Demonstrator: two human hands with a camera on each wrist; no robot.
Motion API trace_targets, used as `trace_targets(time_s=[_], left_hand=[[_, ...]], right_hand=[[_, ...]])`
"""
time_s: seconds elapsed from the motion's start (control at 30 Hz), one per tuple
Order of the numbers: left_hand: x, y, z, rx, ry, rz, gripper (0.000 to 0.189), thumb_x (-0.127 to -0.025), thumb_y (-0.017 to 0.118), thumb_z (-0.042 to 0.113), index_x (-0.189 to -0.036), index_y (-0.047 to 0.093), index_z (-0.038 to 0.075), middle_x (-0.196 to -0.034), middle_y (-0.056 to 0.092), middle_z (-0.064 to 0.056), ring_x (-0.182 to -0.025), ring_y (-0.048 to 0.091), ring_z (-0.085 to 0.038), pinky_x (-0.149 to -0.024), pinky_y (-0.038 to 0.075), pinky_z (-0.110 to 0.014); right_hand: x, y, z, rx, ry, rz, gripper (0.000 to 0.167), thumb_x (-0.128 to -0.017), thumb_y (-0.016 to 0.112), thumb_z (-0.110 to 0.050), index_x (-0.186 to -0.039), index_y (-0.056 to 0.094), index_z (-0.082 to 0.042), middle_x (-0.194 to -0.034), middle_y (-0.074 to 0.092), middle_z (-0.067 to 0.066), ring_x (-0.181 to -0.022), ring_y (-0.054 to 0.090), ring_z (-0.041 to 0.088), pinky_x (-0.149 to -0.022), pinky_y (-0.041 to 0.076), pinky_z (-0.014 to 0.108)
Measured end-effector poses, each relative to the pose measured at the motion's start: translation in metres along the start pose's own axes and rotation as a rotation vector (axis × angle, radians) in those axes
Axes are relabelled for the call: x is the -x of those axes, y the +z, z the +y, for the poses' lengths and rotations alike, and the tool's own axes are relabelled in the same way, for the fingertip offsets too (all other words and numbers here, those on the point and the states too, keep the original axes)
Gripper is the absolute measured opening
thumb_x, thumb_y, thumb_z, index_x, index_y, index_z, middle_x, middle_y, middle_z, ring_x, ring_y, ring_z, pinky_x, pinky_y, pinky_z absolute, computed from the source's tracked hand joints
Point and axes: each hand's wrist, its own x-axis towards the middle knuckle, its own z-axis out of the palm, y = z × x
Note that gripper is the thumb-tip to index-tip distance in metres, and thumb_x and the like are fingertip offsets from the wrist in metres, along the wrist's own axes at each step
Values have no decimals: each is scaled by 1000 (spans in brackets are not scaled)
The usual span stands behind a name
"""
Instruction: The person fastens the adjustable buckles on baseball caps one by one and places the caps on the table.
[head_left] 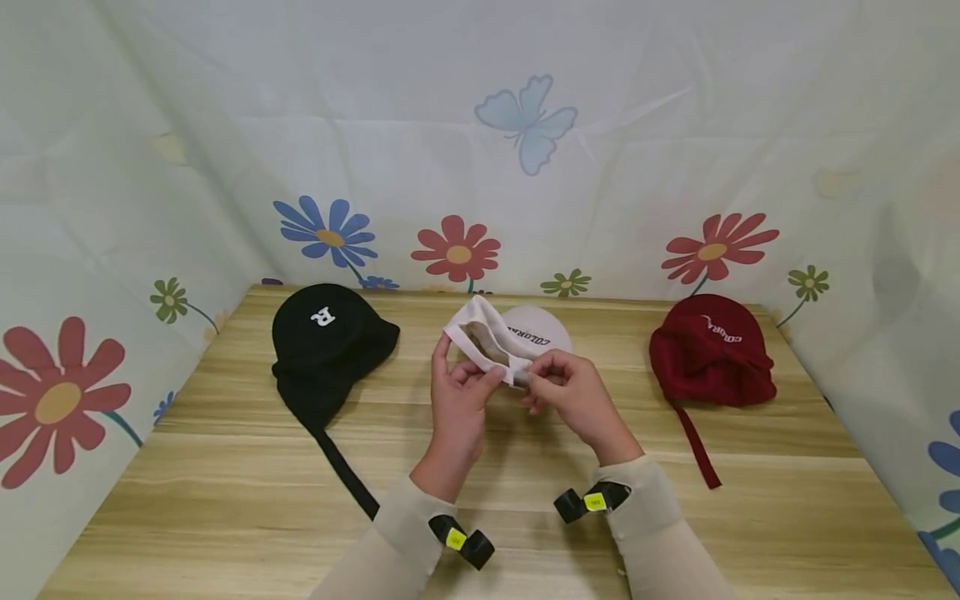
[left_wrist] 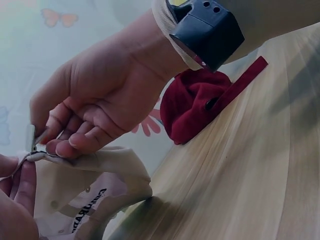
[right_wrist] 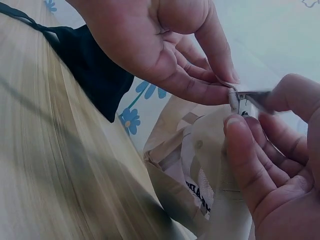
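Observation:
A pale cap (head_left: 551, 323) with dark lettering is held above the table, its inside and back strap turned toward me. My left hand (head_left: 461, 408) grips the strap's edge, thumb near the metal buckle (right_wrist: 243, 103). At the buckle's other side, my right hand (head_left: 581, 400) pinches the metal piece between thumb and fingers. The right wrist view has the buckle's flap tilted up and blurred beside the right fingers. In the left wrist view the cap's lettering (left_wrist: 90, 210) shows through the back opening. How far the strap runs into the buckle is hidden by the fingers.
A black cap (head_left: 330, 350) with a white letter lies at the left, its strap (head_left: 345, 471) trailing toward me. On the right rests a dark red cap (head_left: 712, 354) with its strap (head_left: 699, 450) hanging loose. The wooden table (head_left: 247, 517) meets a flower-printed curtain (head_left: 622, 175) behind.

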Motion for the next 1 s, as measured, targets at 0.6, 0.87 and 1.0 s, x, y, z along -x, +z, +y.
trace_targets(time_s=[0.6,0.87,1.0], left_hand=[[0,0,4,178,-63,-28,72,-90,60,-7,-146,29,25,-106,63,-10,-92,65,-17,-80,57,-31],[0,1,5,175,-70,-5,71,-88,62,-8,-143,31,25,-97,63,-6,-90,63,-15,-80,57,-30],[-1,1,6,179,-64,3,71,-88,62,-9,-142,31,25,-95,62,-5,-89,63,-15,-81,57,-30]], right_hand=[[0,4,2,-68,-23,17,8,-86,62,2,-84,55,3,-78,63,4,-63,66,13,-59,57,29],[0,5,3,-164,-19,13,6,-85,60,7,-86,54,4,-86,65,9,-69,70,15,-69,60,34],[1,4,3,-164,-8,5,12,-88,63,2,-97,60,9,-83,66,5,-67,69,14,-68,60,33]])
